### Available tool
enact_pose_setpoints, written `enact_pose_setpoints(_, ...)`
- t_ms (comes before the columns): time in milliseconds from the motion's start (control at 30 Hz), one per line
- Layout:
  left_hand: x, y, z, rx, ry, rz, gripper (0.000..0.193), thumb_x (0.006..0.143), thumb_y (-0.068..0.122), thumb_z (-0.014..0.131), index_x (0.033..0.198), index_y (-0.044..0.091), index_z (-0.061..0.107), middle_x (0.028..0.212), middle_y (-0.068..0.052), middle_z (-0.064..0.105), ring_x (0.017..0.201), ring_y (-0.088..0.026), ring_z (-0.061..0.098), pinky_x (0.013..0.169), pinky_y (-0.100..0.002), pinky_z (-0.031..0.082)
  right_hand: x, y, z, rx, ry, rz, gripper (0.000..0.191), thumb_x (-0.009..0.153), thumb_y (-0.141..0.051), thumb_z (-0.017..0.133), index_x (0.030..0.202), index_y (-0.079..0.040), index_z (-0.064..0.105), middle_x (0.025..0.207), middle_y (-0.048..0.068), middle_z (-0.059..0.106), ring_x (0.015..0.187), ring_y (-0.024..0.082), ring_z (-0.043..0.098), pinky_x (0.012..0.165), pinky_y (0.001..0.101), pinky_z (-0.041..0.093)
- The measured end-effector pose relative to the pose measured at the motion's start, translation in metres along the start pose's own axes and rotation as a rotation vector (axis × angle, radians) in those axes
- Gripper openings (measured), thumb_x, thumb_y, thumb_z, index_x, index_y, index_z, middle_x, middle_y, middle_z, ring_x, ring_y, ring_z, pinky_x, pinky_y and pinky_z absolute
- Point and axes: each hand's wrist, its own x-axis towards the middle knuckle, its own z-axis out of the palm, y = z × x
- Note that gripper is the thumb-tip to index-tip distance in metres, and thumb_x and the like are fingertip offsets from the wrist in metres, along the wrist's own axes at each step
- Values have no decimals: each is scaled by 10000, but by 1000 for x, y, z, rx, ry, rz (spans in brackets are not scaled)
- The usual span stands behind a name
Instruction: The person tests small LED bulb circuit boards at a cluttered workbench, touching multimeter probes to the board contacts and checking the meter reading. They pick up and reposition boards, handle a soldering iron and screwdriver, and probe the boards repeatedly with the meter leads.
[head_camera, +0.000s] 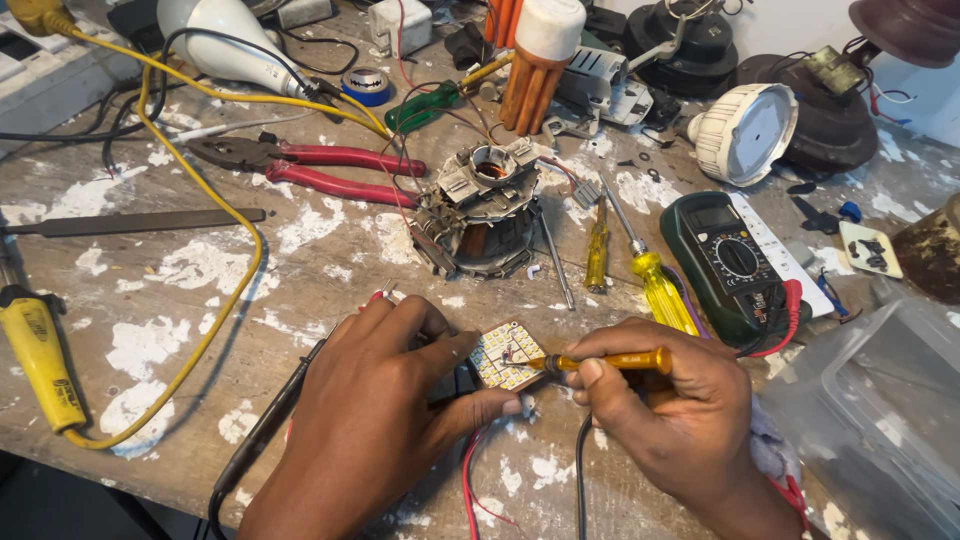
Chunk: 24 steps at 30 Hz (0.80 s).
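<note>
1. Amber-yellow plastic catches the eye first: a slim yellow-handled tool (610, 361) lies level in the right hand (680, 420), fingers clenched around its shaft, its tip resting on the LED board (508, 355).
2. That board, small and studded with pale square chips, sits low in the middle of the worktop (330, 260), between the two hands and tilted up a little at its far edge.
3. The left hand (385, 400) is pinching the board's near-left edge, thumb beside it, steadying it; a black probe lead (265, 430) runs under the wrist.
4. The step in hand looks like work on one single chip near the board's centre, the tip already touching there.
5. Judging from this, the next move calls for a steady tip and a firm left pinch, since the board is small and could skate on the paint-flecked wood.
6. Beyond the hands: a dismantled motor part (480, 205), red-handled pliers (320, 170), two yellow screwdrivers (650, 270), and a dark green multimeter (725, 265) to the right.
</note>
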Motion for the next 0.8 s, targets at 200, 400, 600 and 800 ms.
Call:
enact_pose_setpoints(200, 4, 4, -3, -16, 24, 34, 500, 694, 475, 831, 989, 72, 809, 847, -115, 664, 848, -350, 655, 957, -525, 452, -2, 7, -2, 85, 17, 171, 169, 925, -58, 687, 1039, 43, 761, 817, 100, 789, 636, 86, 698, 557, 233, 588)
enact_pose_setpoints(400, 5, 5, -4, -32, 17, 15, 490, 691, 466, 834, 989, 78, 809, 852, -110, 668, 853, -345, 658, 955, -526, 450, -5, 12, -2, 222, 25, 104, 155, 966, -47, 672, 1053, 68, 730, 846, 114, 765, 682, 98, 697, 601, 244, 595)
enact_pose_setpoints(600, 5, 3, -3, -9, 35, 51, 488, 705, 464, 828, 995, 72, 804, 864, -120, 661, 869, -357, 653, 960, -531, 450, -3, 11, -1, 101, 8, 157, 156, 930, -36, 679, 1028, 67, 743, 829, 125, 779, 662, 117, 725, 583, 254, 613)
enact_pose_setpoints(800, 4, 3, -3, -28, 21, 20, 463, 713, 459, 827, 974, 77, 808, 839, -116, 655, 840, -357, 652, 954, -528, 455, -4, 6, 1, 135, 22, 87, 160, 953, -35, 668, 1040, 82, 734, 866, 133, 771, 670, 126, 728, 596, 259, 620)
